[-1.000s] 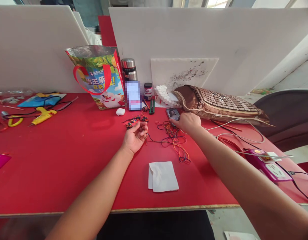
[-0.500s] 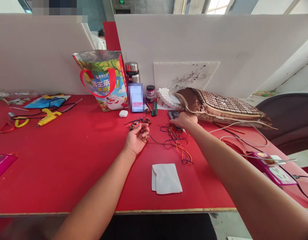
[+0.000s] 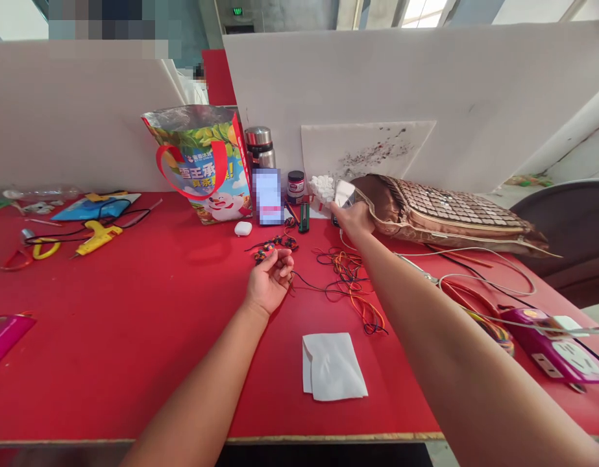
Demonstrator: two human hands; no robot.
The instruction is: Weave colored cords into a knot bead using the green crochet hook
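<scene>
My left hand rests palm up on the red table, its fingers curled around a thin dark cord that runs out to the right. Just beyond the fingertips is a knotted multicoloured cord, partly hidden by the hand. My right hand reaches far forward and grips a phone, tilted up with its bright surface showing. A white cable hangs near this hand. Between the hands lies a loose tangle of orange and dark cord.
A folded white tissue lies near the front edge. Behind stand a printed bag, a thermos, another phone and a jar. A brown beaded cushion and a pink power strip are rightward; a yellow glue gun is leftward.
My right hand has lifted the phone off the table and tilted it up, shifting slightly left. My left hand keeps its pose. The view has tipped slightly upward.
</scene>
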